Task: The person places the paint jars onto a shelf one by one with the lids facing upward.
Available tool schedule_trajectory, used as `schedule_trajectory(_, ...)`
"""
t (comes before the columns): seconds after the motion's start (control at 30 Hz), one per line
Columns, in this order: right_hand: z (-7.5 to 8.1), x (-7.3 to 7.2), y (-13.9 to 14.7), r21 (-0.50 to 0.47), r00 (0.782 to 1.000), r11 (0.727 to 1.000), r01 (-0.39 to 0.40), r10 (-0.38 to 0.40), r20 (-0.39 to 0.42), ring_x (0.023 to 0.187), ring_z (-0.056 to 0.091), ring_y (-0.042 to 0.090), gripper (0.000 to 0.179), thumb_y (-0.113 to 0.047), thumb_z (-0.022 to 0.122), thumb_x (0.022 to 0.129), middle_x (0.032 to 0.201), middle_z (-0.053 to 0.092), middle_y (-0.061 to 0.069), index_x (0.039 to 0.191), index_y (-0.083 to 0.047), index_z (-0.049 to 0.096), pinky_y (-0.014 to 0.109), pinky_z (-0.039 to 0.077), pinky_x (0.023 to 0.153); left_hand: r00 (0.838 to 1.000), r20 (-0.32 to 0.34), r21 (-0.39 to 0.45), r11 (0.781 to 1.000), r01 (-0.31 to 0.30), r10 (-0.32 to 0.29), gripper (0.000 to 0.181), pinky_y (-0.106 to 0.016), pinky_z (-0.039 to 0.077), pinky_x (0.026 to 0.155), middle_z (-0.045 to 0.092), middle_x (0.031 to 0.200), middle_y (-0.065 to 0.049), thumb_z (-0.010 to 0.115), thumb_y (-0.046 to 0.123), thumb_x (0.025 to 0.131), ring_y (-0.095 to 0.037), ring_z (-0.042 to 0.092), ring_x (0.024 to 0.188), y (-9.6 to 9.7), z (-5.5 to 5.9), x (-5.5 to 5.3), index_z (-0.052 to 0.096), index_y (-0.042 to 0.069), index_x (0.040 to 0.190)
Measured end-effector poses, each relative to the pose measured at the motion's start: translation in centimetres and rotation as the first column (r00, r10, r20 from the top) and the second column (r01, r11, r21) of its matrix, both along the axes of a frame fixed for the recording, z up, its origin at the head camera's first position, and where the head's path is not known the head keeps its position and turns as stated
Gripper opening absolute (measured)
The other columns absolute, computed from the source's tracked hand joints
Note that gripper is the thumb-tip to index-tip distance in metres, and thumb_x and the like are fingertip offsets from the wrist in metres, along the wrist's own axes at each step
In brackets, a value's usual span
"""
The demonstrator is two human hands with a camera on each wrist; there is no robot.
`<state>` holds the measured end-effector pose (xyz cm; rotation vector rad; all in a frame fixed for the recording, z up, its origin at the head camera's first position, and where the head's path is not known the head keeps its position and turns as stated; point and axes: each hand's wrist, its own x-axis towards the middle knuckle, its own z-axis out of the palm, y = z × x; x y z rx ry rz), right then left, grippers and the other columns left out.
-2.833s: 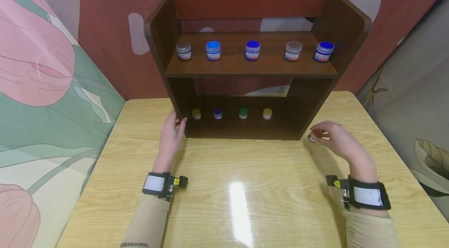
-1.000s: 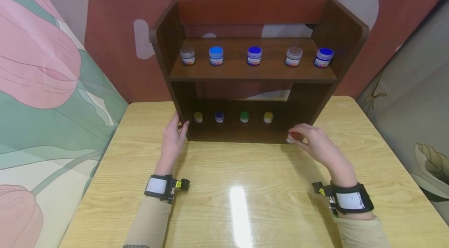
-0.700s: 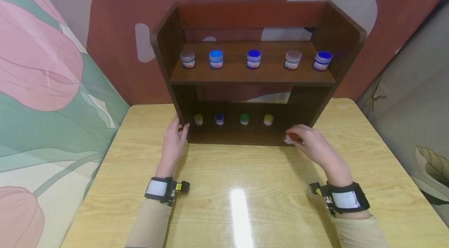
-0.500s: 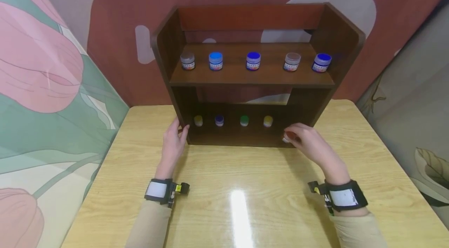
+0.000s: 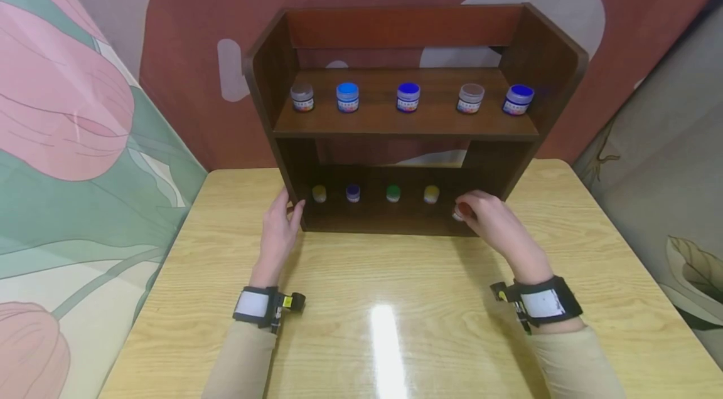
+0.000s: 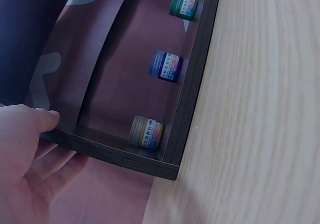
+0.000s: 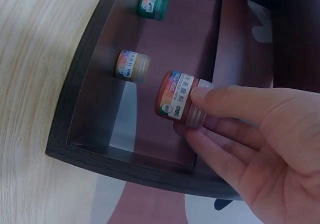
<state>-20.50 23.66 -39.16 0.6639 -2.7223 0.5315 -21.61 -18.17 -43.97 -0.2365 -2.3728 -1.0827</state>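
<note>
My right hand (image 5: 491,216) pinches a small reddish-brown paint jar (image 7: 176,97) between thumb and fingers, at the right end of the lower level of a dark wooden shelf (image 5: 407,127). In the right wrist view the jar lies tilted, label facing the camera, beside a yellow paint jar (image 7: 132,66) and a green paint jar (image 7: 152,7). My left hand (image 5: 278,221) grips the shelf's left side panel (image 6: 100,150), thumb on the front edge and fingers outside. Near it on the lower level stand another yellow jar (image 6: 146,132) and a dark blue jar (image 6: 166,66).
On the upper level several jars stand in a row, from a grey-lidded jar (image 5: 302,98) to a blue jar (image 5: 518,100) at the right panel. The shelf stands on a light wooden table (image 5: 339,286) against a patterned backdrop (image 5: 186,60).
My right hand has carried the reddish-brown jar from outside the shelf's right side leftward to its lower level, then slightly farther in. The left hand stays on the side panel.
</note>
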Motion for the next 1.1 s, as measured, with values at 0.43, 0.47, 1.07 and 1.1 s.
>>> schedule_trajectory(0.43,-0.2,-1.5,-0.8,0.063,0.999,0.997,0.047,-0.045,-0.029,0.072,0.063,0.026,0.007,0.0,0.071,0.087,0.084,0.065,0.012,0.085,-0.003,0.065,0.044,0.054,0.059,1.0,0.005,-0.013,1.0,-0.008,0.008,0.028,-0.043,0.061,0.09,0.067,0.121,-0.017,0.058,0.012,0.101,-0.032,0.065,0.117,0.0,0.1,0.1,0.057,0.006,0.128)
schedule_trajectory(0.47,-0.2,-1.6,-0.9,0.069,0.998,0.996,0.049,-0.047,-0.03,0.07,0.061,0.026,0.008,0.0,0.07,0.087,0.083,0.064,0.011,0.083,-0.004,0.064,0.044,0.053,0.058,1.0,0.002,-0.014,1.0,-0.007,0.007,0.028,-0.043,0.062,0.09,0.067,0.121,-0.017,0.058,0.012,0.101,-0.032,0.065,0.117,0.0,0.1,0.1,0.058,0.006,0.128)
schedule_trajectory(1.07,0.1,-4.1,-1.6,0.156,0.999,0.987,0.04,-0.041,-0.002,0.065,0.06,0.029,0.019,0.006,0.067,0.082,0.073,0.057,0.011,0.072,-0.005,0.055,0.045,0.053,0.053,1.0,0.003,-0.009,1.0,0.007,-0.007,0.03,-0.043,0.062,0.089,0.067,0.124,-0.016,0.058,0.014,0.101,-0.031,0.065,0.117,-0.1,0.0,0.0,0.056,0.009,0.13)
schedule_trajectory(1.1,0.1,-4.2,-1.6,0.161,0.999,0.986,0.04,-0.04,0.0,0.066,0.06,0.03,0.018,0.006,0.066,0.082,0.073,0.057,0.011,0.072,-0.005,0.055,0.046,0.053,0.054,1.0,0.003,-0.008,1.0,0.009,-0.009,0.031,-0.044,0.062,0.089,0.067,0.124,-0.016,0.058,0.014,0.101,-0.031,0.065,0.118,-0.1,0.0,0.0,0.056,0.009,0.131)
